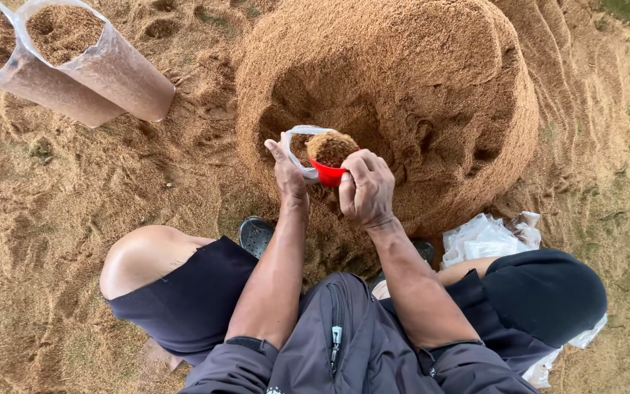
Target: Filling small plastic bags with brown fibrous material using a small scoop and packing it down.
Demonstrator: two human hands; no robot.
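Head camera view, looking down at a person crouched before a large mound of fine brown sawdust (402, 87) on sandy ground. At the upper left, two tall clear plastic bags (89, 69) stand side by side, touching, both packed almost to the brim with the same brown material. Near the foot of the mound, the right hand (366, 188) has its fingers closed around a small round red plastic scoop (327, 173), heaped with sawdust. The scoop sits right against the open mouth of a small clear plastic bag (294, 146), which already holds some sawdust. The left hand (288, 174) pinches the near rim of that bag, thumb up, keeping the mouth open. Both forearms reach forward, bare below rolled grey sleeves. A pile of crumpled clear plastic bags (486, 237) lies beside the right knee.
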